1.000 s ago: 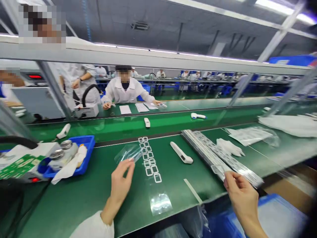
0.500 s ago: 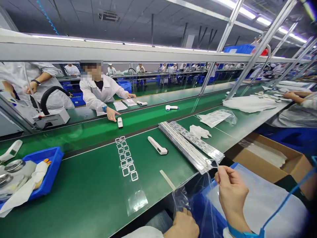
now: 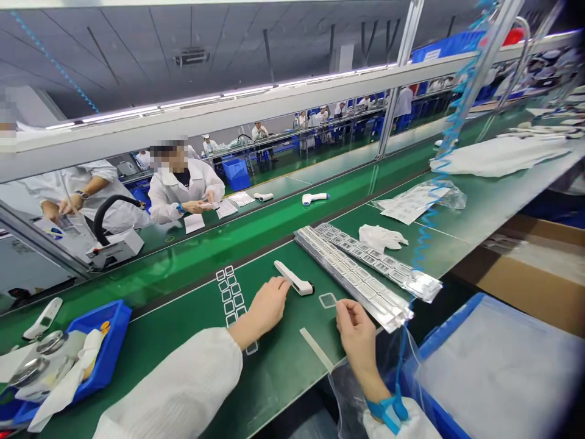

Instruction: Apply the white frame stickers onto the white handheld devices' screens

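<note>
My left hand (image 3: 264, 310) reaches over the bench, its bent fingertips against the near side of a white handheld thermometer (image 3: 299, 284) with a dark end. The thumb is hidden. My right hand (image 3: 359, 334), with a blue wrist strap, pinches the edge of a thin white rectangular frame sticker (image 3: 328, 300) just above the bench. To the right of it lie silvery strips of frame stickers (image 3: 354, 274). Two rows of similar loose frames (image 3: 231, 296) lie on the green bench, partly covered by my left hand and sleeve.
A blue tray (image 3: 119, 323) with metal-topped parts stands at the left. White gloves (image 3: 381, 238) and bagged sheets (image 3: 411, 204) lie beyond the strips. Another thermometer (image 3: 315, 199) sits on the green conveyor. A coiled blue cord (image 3: 429, 213) hangs at right. A co-worker (image 3: 185, 189) sits opposite.
My left hand has moved from the plastic bag at the edge up to the thermometer. My right hand has come left from the strips with a frame sticker. The co-worker's hands have drawn together.
</note>
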The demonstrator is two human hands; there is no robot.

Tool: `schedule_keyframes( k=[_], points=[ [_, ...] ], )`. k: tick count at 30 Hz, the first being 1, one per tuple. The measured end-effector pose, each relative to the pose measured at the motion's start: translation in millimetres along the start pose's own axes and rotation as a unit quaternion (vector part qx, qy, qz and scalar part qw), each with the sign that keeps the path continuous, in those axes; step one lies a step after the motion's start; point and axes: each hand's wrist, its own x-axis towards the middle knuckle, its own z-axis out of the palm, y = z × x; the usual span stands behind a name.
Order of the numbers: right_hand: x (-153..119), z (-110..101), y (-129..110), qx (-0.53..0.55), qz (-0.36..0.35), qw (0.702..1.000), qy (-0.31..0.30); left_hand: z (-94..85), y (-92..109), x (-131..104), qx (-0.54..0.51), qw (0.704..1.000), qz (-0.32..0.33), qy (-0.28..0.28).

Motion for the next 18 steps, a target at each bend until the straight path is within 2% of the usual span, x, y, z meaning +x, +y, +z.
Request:
schedule_keyframes(
  k=[2,5,9,12,14,16,18],
  points=[
    [1,5,1,-0.014,-0.009,1.0,-0.008,-0.4,-18,28,0.016,0.999,0.026,-0.028],
    [1,3,3,-0.022,-0.012,1.0,-0.009,5.1,-31,56,0.024,0.995,0.062,-0.079],
    [1,-1,8,-0.029,-0.024,0.999,-0.009,8.7,-38,63,0.017,0.992,0.037,-0.123],
    [1,0,12,-0.035,-0.039,0.999,-0.013,2.4,-44,48,-0.01,0.994,-0.014,-0.105],
    [1,2,13,-0.042,-0.042,0.998,-0.012,-7.2,-49,31,-0.042,0.996,-0.054,-0.064],
    [1,3,11,-0.056,-0.038,0.998,-0.009,-19.9,-52,6,-0.079,0.991,-0.103,-0.004],
    [1,1,11,-0.07,-0.035,0.997,0.006,-31.9,-49,-30,-0.105,0.981,-0.153,0.063]
  ],
)
